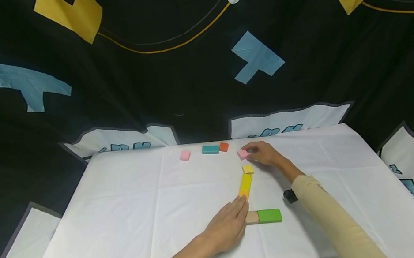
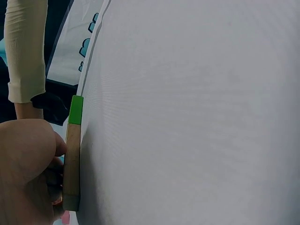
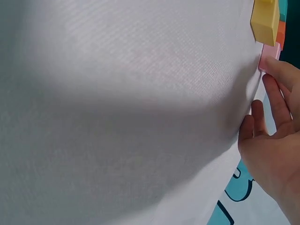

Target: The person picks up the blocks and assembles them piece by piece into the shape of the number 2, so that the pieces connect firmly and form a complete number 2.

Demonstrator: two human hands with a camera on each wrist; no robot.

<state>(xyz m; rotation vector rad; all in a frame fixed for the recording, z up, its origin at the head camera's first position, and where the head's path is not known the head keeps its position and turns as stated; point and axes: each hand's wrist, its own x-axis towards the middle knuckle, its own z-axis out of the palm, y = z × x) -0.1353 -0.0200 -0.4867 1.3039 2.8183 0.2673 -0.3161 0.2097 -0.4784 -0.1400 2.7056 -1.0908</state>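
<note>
My right hand (image 1: 263,153) pinches a pink block (image 1: 242,154) between thumb and fingers; the right wrist view also shows the pink block (image 3: 269,56) at the fingertips. Just nearer stands a small yellow block (image 1: 248,169), above a longer yellow block (image 1: 245,182) whose lower part is orange-yellow. My left hand (image 1: 227,226) lies flat with extended fingers, its fingertips touching that block's lower end. A wooden block (image 1: 252,217) emerges from beside this hand, with a green block (image 1: 270,216) at its right end. What lies beneath the left palm is hidden.
Toward the table's back edge lie a pink block (image 1: 184,155), a teal block (image 1: 210,149) and an orange block (image 1: 223,147). A white cloth covers the table (image 1: 123,213). Behind it hangs a black curtain (image 1: 168,85) with yellow and blue shapes.
</note>
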